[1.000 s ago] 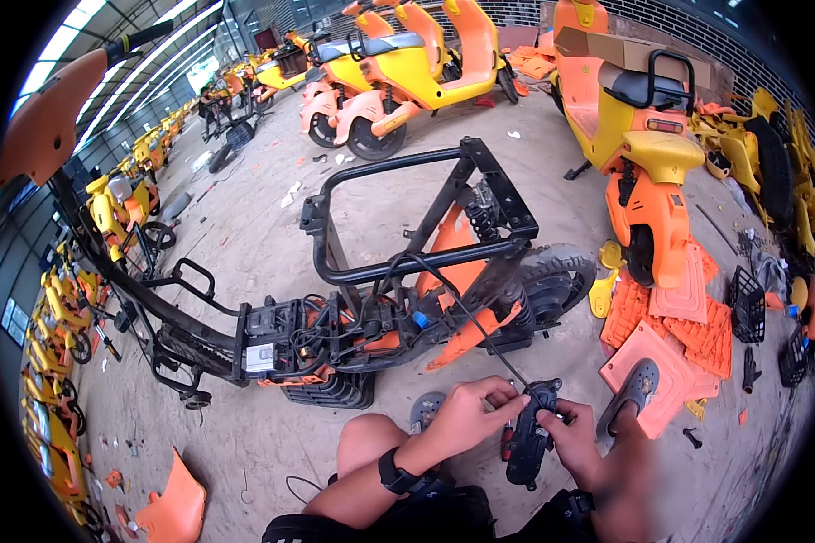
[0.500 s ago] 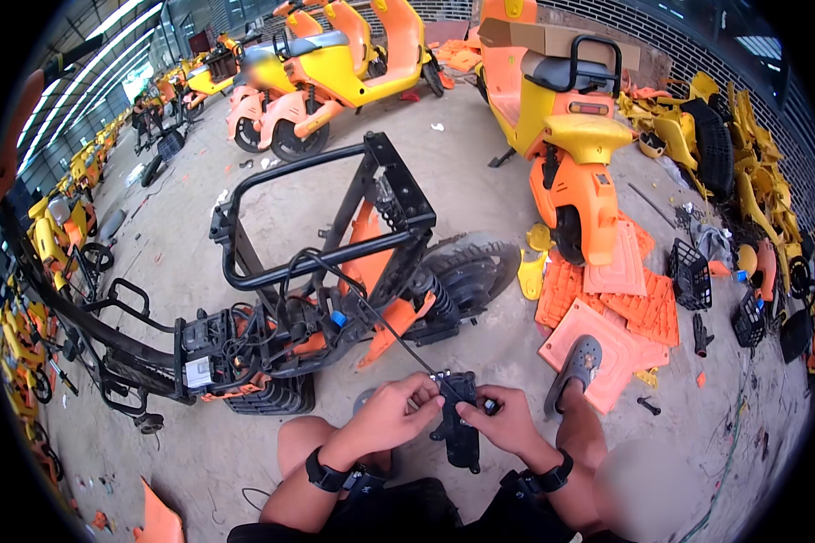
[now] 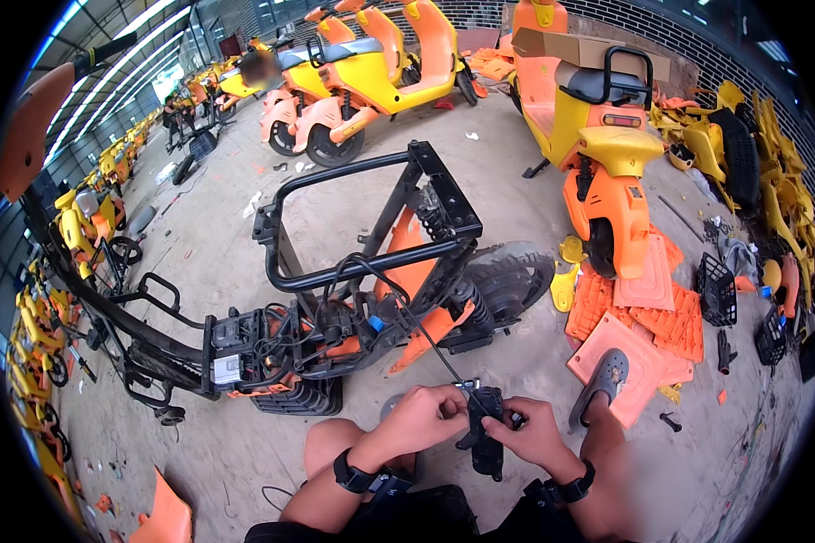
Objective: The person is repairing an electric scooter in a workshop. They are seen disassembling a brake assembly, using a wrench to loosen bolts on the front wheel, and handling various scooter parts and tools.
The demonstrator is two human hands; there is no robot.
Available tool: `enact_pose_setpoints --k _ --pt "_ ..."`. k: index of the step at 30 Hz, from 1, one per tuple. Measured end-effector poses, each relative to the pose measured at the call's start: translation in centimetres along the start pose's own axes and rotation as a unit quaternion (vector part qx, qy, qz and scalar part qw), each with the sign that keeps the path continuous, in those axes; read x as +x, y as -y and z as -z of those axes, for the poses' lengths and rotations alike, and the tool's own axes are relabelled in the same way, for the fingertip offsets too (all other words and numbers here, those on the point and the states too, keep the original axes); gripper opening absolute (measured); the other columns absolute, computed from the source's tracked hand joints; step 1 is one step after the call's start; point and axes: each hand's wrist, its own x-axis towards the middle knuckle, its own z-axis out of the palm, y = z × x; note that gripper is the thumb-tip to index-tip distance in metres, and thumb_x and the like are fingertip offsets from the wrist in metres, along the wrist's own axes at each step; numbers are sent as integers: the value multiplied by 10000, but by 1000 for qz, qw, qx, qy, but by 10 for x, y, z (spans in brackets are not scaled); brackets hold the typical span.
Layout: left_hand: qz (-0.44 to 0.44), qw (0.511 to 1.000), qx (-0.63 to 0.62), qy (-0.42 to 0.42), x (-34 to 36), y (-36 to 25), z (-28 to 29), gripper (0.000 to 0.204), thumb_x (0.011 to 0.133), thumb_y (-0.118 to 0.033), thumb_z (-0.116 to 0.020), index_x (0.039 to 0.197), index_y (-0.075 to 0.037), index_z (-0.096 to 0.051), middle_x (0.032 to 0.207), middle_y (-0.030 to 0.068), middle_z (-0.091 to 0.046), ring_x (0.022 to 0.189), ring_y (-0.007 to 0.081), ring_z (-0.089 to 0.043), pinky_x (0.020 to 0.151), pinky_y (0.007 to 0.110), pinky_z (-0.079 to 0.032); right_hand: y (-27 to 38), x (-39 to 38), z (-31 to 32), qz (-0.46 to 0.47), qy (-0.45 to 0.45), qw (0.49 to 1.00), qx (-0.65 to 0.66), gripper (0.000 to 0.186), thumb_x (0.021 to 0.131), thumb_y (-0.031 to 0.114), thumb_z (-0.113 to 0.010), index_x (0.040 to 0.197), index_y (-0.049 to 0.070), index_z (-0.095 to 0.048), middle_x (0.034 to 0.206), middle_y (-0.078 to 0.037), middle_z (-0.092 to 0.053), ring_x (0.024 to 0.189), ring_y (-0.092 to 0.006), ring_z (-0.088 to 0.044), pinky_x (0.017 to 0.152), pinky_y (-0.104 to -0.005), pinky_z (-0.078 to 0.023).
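A black plastic box-like part (image 3: 487, 452) with small tabs along its edges hangs over my lap, its long side roughly upright. My right hand (image 3: 532, 433) grips it from the right, thumb lying on its face. At its upper left, my left hand (image 3: 430, 418) is closed with fingertips pinched together; what they hold, if anything, is hidden. A black cable (image 3: 436, 348) runs from the top of the part up to a stripped scooter frame (image 3: 362, 271). That frame shows bare black tubes, exposed wiring and a rear wheel (image 3: 512, 282).
Orange panels (image 3: 620, 357) lie stacked on the floor at right, under my foot. Beyond stand an orange-and-yellow scooter (image 3: 598, 154) and several more (image 3: 371, 72). Black baskets (image 3: 717, 290) and heaped yellow panels (image 3: 774, 172) line the right side. An orange panel (image 3: 165, 511) lies lower left.
The whole view has shifted, so everything sits further right and slightly lower. Both hands stay at the black part, with only slight finger movement.
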Motion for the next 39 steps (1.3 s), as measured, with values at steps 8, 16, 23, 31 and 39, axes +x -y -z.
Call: enact_pose_setpoints --k 8,16,23,31,39 --pt "-7 1000 11 7 4 -6 -2 137 717 -115 -664 740 8 -609 561 96 -567 494 200 -551 505 319 -428 0 -1 5 -49 33 998 25 270 732 203 -763 679 -6 -600 556 -9 -496 541 -70 -439 496 -243 -346" --pt "-14 997 76 -26 0 -9 -8 155 701 -91 -679 686 24 -575 534 73 -515 488 128 -487 496 282 -407 10 -5 2 -43 23 998 31 249 722 186 -761 653 5 -605 520 20 -457 520 -53 -405 477 -236 -319" --pt "23 988 152 6 9 -12 0 206 687 -197 -663 690 2 -607 627 148 -600 603 342 -593 562 400 -458 11 -2 1 -39 0 999 22 260 698 199 -788 708 -23 -652 512 10 -475 492 -36 -403 443 -217 -330" --pt "26 995 34 91 5 -9 5 164 715 -122 -643 711 22 -565 572 94 -534 517 195 -514 511 325 -406 5 -8 6 -65 37 994 82 243 743 199 -766 767 -19 -663 527 32 -432 520 -33 -369 465 -224 -305" --pt "12 978 -140 153 0 -11 13 43 756 -24 -596 745 16 -585 596 -9 -512 540 41 -452 495 220 -353 -13 -9 6 -92 60 976 186 239 794 202 -719 734 -17 -645 581 36 -492 566 -33 -412 501 -228 -324"
